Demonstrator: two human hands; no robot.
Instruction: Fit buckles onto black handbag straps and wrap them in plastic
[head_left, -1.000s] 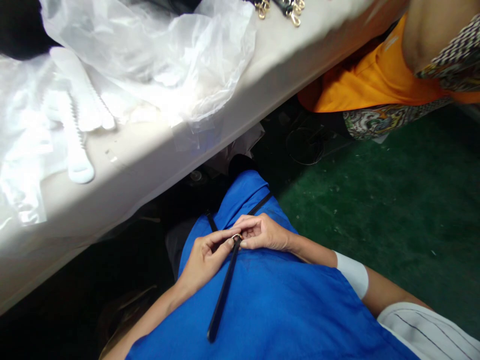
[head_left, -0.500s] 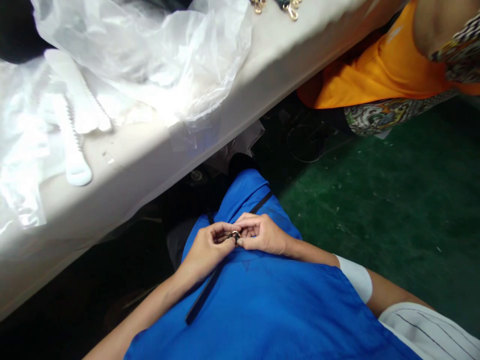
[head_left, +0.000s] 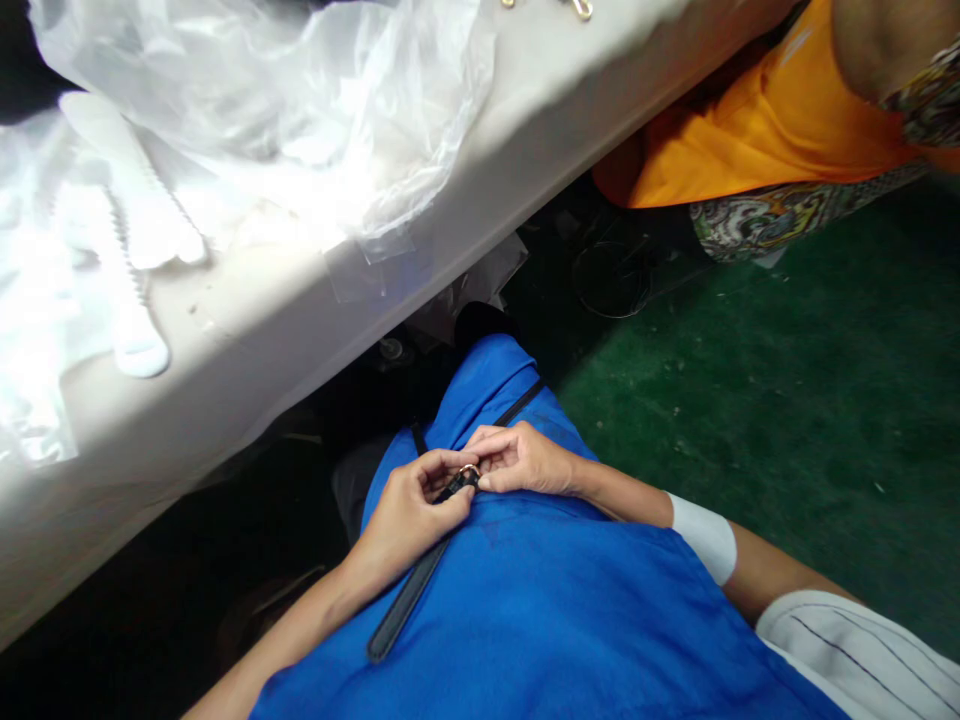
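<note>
Over my lap, a black strap (head_left: 409,608) with pale edge stitching is gripped in my left hand (head_left: 420,500), thumb and fingers pinched near its metal buckle or ring (head_left: 470,470). The strap's rounded end hangs down to the lower left across the blue apron (head_left: 555,600). My right hand (head_left: 525,462) is closed with its fingertips at the other side of the metal piece. Beyond it, a thin black length of strap (head_left: 519,402) lies across the blue cloth; whether it is the same strap is hidden by my hands.
A pale covered table (head_left: 285,345) runs diagonally at upper left, bearing clear plastic bags (head_left: 300,120) and white toothed strips (head_left: 139,330). Gold clasps (head_left: 581,8) lie at its far edge. A person in an orange top (head_left: 757,130) sits at upper right. The floor (head_left: 787,400) is green.
My left hand has turned slightly, so more of the black strap shows by the metal piece. The strap's hanging end has shifted a little left and down. The view has moved slightly.
</note>
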